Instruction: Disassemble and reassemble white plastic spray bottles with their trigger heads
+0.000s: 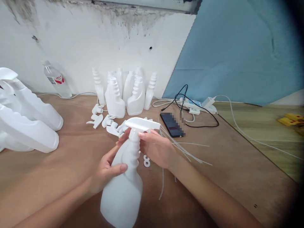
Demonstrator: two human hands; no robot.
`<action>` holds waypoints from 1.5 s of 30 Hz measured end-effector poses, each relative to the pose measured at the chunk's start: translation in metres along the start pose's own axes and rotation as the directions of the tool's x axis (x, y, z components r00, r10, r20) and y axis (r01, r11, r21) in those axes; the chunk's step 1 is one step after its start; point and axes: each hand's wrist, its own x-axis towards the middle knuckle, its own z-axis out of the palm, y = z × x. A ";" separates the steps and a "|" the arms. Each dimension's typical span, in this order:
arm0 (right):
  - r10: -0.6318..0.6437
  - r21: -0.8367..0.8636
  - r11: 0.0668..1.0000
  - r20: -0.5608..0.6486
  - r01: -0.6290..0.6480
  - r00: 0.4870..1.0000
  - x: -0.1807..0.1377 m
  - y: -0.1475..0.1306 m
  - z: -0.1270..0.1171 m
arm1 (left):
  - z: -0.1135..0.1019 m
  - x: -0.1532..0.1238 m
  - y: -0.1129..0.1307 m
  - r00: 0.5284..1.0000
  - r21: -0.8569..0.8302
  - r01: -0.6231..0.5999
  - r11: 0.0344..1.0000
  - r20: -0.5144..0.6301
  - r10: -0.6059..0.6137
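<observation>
A white spray bottle (pixel 123 193) with its trigger head (pixel 142 124) on the neck is tilted in front of me. My left hand (pixel 108 169) is wrapped around the bottle's upper body, thumb across the front. My right hand (pixel 156 147) grips the collar (pixel 134 135) under the trigger head, thumb on its near side; some of its fingers are hidden behind. Just beyond the bottle lie several loose white trigger heads (pixel 95 121). Thin white dip tubes (pixel 187 151) are spread to the right of my right hand, with small white rings (pixel 146 161) below it.
Several white bottles without heads (pixel 115 101) stand against the wall. More bottles with heads (pixel 40 129) are at the left. A clear drink bottle (pixel 57 80) leans at the back. To the right are a phone (pixel 171 124), cables and a power strip (pixel 201 106).
</observation>
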 end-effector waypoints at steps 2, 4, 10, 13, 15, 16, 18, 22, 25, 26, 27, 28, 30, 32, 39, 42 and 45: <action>0.007 -0.021 1.000 0.005 -0.006 1.000 0.000 -0.001 -0.001 | -0.001 0.000 -0.001 1.000 0.001 0.005 1.000 0.001 -0.005; 0.011 -0.051 0.999 -0.059 -0.014 0.998 0.000 0.001 -0.001 | -0.002 0.001 -0.001 1.000 -0.012 0.024 1.000 0.013 -0.024; -0.008 0.017 1.000 -0.036 0.008 0.999 0.002 0.005 -0.001 | 0.000 0.002 -0.002 0.998 -0.054 0.052 0.997 -0.022 -0.053; -0.017 -0.091 0.996 -0.097 0.008 0.995 0.002 0.006 -0.001 | 0.001 0.001 -0.002 0.997 -0.066 0.069 0.995 -0.024 -0.071; -0.014 -0.085 0.996 -0.110 0.005 0.994 0.003 0.007 -0.004 | 0.002 0.000 -0.003 0.997 -0.071 0.069 0.995 -0.033 -0.071; -0.009 -0.051 0.999 -0.084 0.005 0.996 0.003 0.007 -0.005 | 0.003 0.000 -0.003 0.997 -0.070 0.063 0.996 -0.039 -0.066; -0.001 0.017 1.000 0.009 0.001 1.000 0.004 0.007 -0.009 | 0.001 0.001 -0.003 0.998 -0.061 0.058 0.996 -0.036 -0.060; -0.005 -0.033 0.999 0.023 0.006 1.000 0.004 0.003 -0.010 | -0.003 0.001 -0.005 0.997 -0.067 0.077 0.995 0.017 -0.076; -0.001 -0.103 0.995 -0.056 -0.005 0.998 0.002 0.003 -0.007 | -0.003 0.001 -0.006 0.997 -0.042 0.071 0.997 0.041 -0.069; -0.004 -0.114 0.993 -0.071 -0.005 0.997 0.001 0.003 -0.005 | -0.002 0.000 -0.004 0.997 -0.007 0.072 0.997 0.038 -0.071; -0.013 -0.119 0.993 -0.079 0.003 0.997 0.000 0.004 -0.003 | 0.000 0.000 -0.003 0.998 0.038 0.065 0.997 0.023 -0.066; -0.029 -0.123 0.992 -0.082 0.019 0.996 0.000 0.004 -0.001 | 0.002 -0.001 0.000 0.999 0.087 0.048 0.995 -0.001 -0.048; -0.090 -0.149 0.986 -0.082 0.077 0.993 -0.002 0.003 0.004 | 0.007 -0.002 0.007 0.998 0.203 -0.023 0.979 -0.056 0.035; -0.160 -0.205 0.968 -0.059 0.145 0.985 -0.004 0.000 0.009 | 0.009 -0.004 0.016 0.986 0.358 -0.118 0.926 -0.068 0.152; -0.244 -0.249 0.941 -0.026 0.230 0.970 -0.016 -0.023 0.002 | -0.021 -0.020 0.048 0.565 0.834 -0.177 0.523 -0.349 0.748; -0.227 -0.290 0.938 -0.104 0.188 0.968 -0.019 -0.032 -0.009 | -0.053 -0.015 0.066 0.182 0.955 0.041 0.292 -0.295 0.938; -0.225 -0.265 0.948 -0.163 0.177 0.961 -0.020 -0.039 -0.014 | -0.081 -0.005 0.085 0.197 0.877 0.346 0.333 -0.415 0.888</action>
